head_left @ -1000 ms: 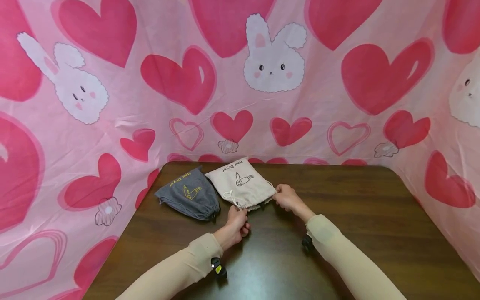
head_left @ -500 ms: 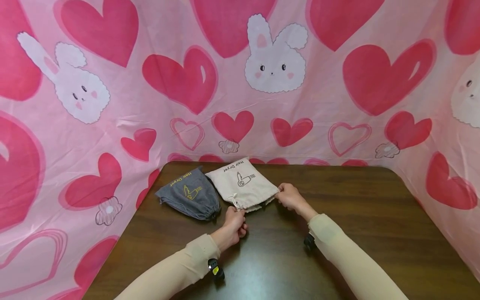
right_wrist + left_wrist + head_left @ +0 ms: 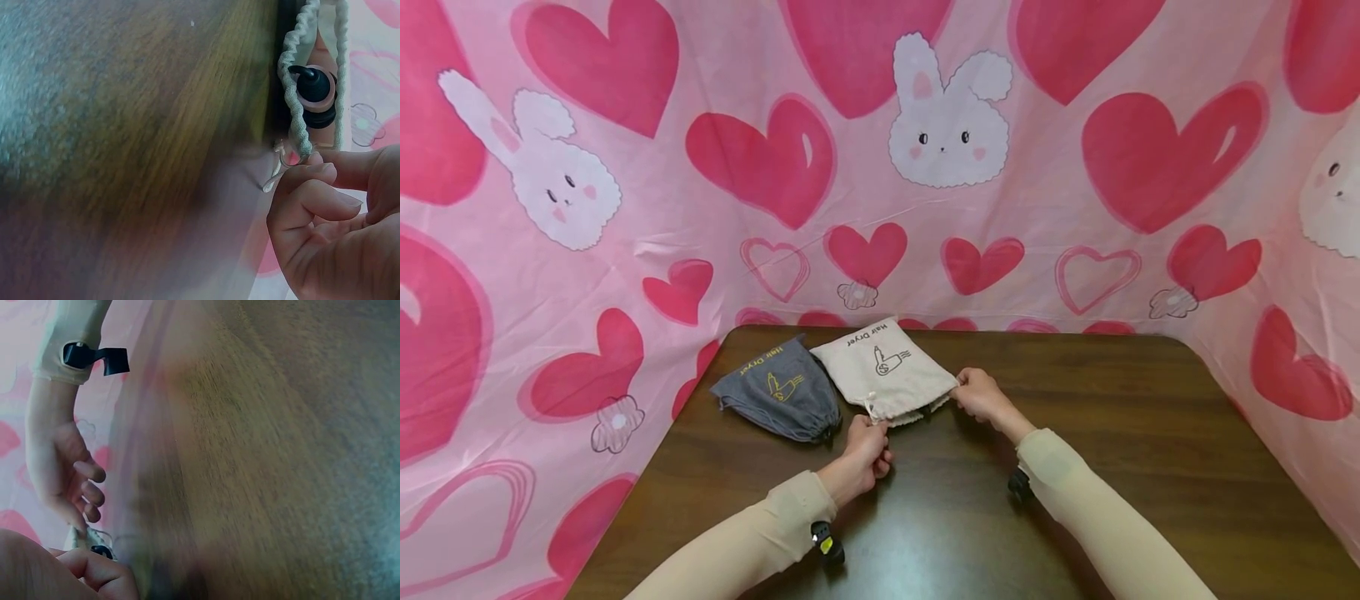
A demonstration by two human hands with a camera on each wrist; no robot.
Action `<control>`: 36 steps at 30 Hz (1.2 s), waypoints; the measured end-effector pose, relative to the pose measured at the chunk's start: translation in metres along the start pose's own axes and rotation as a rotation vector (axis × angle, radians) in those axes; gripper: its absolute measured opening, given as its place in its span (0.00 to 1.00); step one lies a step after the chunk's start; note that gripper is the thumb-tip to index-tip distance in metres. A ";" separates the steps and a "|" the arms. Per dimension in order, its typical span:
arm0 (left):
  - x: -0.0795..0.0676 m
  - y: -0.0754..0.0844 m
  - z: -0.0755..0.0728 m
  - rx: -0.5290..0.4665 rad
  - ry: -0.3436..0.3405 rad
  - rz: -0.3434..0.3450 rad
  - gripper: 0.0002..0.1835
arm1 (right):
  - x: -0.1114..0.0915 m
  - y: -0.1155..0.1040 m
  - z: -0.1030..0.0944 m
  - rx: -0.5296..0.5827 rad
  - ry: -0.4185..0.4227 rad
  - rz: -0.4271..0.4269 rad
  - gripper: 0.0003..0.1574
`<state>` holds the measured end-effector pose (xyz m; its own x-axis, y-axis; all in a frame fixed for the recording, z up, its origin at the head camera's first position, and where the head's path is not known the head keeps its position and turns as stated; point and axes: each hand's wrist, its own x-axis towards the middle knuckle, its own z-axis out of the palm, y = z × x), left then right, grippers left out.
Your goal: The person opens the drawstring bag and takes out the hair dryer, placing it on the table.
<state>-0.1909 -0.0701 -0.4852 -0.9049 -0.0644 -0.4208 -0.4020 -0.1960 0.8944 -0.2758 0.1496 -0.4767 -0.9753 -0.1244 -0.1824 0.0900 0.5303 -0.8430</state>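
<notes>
A white cloth drawstring bag (image 3: 891, 367), printed "Hair Dryer" with a dryer drawing, lies at the far middle of the table, its mouth facing me. My left hand (image 3: 865, 450) pinches the left corner of the mouth, near the white cord. At the opposite corner, my right hand (image 3: 985, 395) pinches the hem between thumb and index finger. The right wrist view shows the mouth spread, with a pinkish handle-like end and black cord stub (image 3: 312, 84) inside, probably part of a hair dryer. Most of that object is hidden by the cloth.
A dark grey drawstring bag (image 3: 781, 390) with yellow "Hair Dryer" print lies directly left of the white one, its gathered end toward me. The brown wooden table (image 3: 1120, 400) is bounded by a pink curtain (image 3: 1037, 200) with hearts and rabbits.
My left hand has shifted slightly left and toward me, while my right hand has moved a little right. The white bag's mouth is stretched somewhat wider. The grey bag has not moved.
</notes>
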 end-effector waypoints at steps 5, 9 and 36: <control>-0.001 -0.001 -0.003 0.002 0.006 0.004 0.07 | 0.002 0.002 -0.001 -0.004 0.006 0.003 0.08; -0.001 -0.001 -0.004 0.005 0.006 0.001 0.07 | 0.002 0.002 -0.002 -0.004 0.004 0.008 0.07; -0.005 0.003 -0.010 0.001 -0.002 -0.007 0.08 | 0.004 0.003 -0.007 -0.013 0.004 0.012 0.07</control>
<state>-0.1859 -0.0800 -0.4814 -0.9022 -0.0608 -0.4271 -0.4087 -0.1958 0.8914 -0.2809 0.1568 -0.4758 -0.9749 -0.1149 -0.1907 0.0993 0.5423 -0.8343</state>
